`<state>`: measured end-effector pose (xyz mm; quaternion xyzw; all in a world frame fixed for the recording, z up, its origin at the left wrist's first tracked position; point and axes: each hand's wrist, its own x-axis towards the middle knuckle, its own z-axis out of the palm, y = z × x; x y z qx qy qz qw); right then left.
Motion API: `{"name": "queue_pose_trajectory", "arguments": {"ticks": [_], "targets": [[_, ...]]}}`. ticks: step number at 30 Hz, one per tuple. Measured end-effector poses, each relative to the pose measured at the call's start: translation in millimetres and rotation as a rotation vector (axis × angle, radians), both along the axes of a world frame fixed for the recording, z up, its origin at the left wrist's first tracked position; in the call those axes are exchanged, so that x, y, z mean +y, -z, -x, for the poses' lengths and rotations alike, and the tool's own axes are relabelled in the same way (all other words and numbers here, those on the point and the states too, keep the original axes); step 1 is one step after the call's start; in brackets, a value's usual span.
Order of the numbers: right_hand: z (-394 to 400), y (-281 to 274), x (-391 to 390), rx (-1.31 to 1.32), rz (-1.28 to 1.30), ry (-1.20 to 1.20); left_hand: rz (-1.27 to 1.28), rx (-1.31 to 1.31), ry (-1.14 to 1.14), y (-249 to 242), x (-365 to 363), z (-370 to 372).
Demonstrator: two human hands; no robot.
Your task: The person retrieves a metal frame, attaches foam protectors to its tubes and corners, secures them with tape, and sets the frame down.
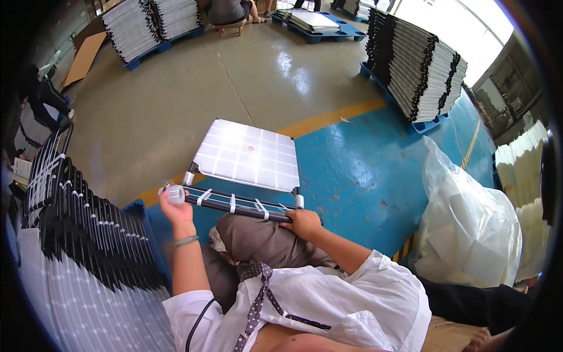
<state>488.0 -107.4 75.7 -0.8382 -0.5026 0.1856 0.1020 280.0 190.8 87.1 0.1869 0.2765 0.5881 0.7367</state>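
Observation:
Over my lap lies a black tubular frame (245, 210) with white bands wrapped round its bar. A white rectangular panel (246, 154) with a grid pattern and a small red mark is joined to it, reaching away from me. Silvery-white sleeves (299, 201) sit on the frame's corners. My left hand (177, 212) is raised at the bar's left end, fingers closed on a translucent round plastic piece (172, 194) whose exact kind I cannot make out. Around the bar's right end, my right hand (305, 224) is closed, with the fingertips partly hidden.
Stacked black-framed white panels (97, 258) stand close on my left. A clear bag of white pieces (469, 229) is at my right. Farther off are a tall panel stack (410, 64), another stack (149, 29) and a blue pallet (316, 35). A seated person (227, 12) is at the back.

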Motion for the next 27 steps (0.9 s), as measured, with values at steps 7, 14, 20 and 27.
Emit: {"name": "queue_pose_trajectory", "arguments": {"ticks": [7,14,20,27], "targets": [[-47,52,-13,-0.137,-0.04,-0.025,0.13,0.012,0.105,40,-8,-40],[-115,67,-34,-0.211,0.15,-0.037,0.478,0.138,0.421,70,-20,-80],[-164,95,-59,-0.257,0.225,-0.096,0.547,0.541,0.837,127,-26,-93],[-181,116,-80,-0.266,0.324,0.03,0.21,0.731,0.996,64,-62,-73]]}}
